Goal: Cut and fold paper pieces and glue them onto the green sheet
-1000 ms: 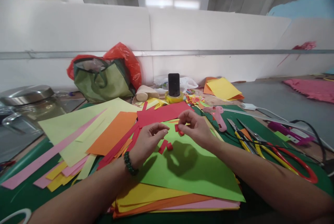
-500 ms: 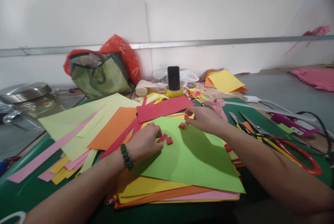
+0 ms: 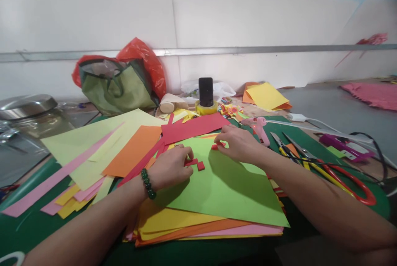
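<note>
On a light green paper sheet lie several small red paper pieces. My left hand, wearing a green bead bracelet, is closed, with thumb and index finger at a small red paper strip. A red paper square lies just right of that strip, apart from my fingers. Across the sheet, my right hand is curled with its fingertips on another red paper piece; the fingers partly cover it. Beneath the green sheet is a stack of yellow, orange and pink paper.
Beyond the stack lies a red paper sheet. A pink glue gun, a utility knife and red-handled scissors are at the right. Orange paper spreads left. A phone stands behind, near a green bag.
My right fingers have come down from a raised red piece onto the one lying on the sheet. My left fingers have shifted slightly at the red strip. The view has moved a little.
</note>
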The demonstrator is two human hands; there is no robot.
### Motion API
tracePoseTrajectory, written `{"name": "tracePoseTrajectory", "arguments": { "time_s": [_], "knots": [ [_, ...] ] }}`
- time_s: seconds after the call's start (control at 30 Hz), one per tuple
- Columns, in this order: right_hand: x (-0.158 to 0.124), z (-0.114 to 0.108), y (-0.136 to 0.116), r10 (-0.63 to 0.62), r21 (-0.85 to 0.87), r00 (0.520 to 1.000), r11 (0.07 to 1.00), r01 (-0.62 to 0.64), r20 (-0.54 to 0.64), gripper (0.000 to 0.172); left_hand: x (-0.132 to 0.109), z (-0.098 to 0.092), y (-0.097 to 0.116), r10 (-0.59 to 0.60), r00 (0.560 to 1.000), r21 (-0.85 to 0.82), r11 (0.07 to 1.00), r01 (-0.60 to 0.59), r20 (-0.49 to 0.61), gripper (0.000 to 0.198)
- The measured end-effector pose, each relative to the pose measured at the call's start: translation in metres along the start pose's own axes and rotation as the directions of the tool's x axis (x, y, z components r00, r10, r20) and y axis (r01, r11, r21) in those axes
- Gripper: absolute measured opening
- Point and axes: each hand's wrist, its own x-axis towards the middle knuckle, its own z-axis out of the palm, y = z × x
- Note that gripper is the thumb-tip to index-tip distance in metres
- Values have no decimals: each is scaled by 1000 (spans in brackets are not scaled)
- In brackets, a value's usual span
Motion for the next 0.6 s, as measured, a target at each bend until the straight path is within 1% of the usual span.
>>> {"name": "tracePoseTrajectory", "arguments": {
  "time_s": [0.07, 0.13, 0.2, 0.27, 0.33, 0.47, 0.6],
  "knots": [
    [1, 2, -1, -47, -65, 999, 997, 49, 27, 18, 1, 0, 0, -6, 999, -45, 999, 4, -32, 21],
    [2, 5, -1, -79, -107, 996, 991, 84, 51, 19, 1, 0, 0, -11, 995, -91, 996, 2, -100, 23],
    [4, 8, -2, -111, -119, 992, 986, 117, 62, 19, 2, 0, 1, -5, 987, -137, 990, -17, -158, 22],
    [5, 11, -2, -140, -124, 989, 981, 146, 54, 19, 3, 0, 2, 0, 981, -177, 984, -34, -192, 21],
    [6, 12, -3, -156, -133, 986, 978, 162, 53, 21, 2, -1, 4, -5, 979, -202, 979, -37, -203, 21],
    [6, 11, -6, -148, -147, 986, 976, 158, 76, 26, 2, -2, 7, -26, 981, -251, 968, -23, -190, 21],
    [5, 9, -8, -144, -146, 986, 977, 154, 79, 27, 2, -1, 8, -17, 982, -246, 969, -30, -189, 19]
  ]
}}
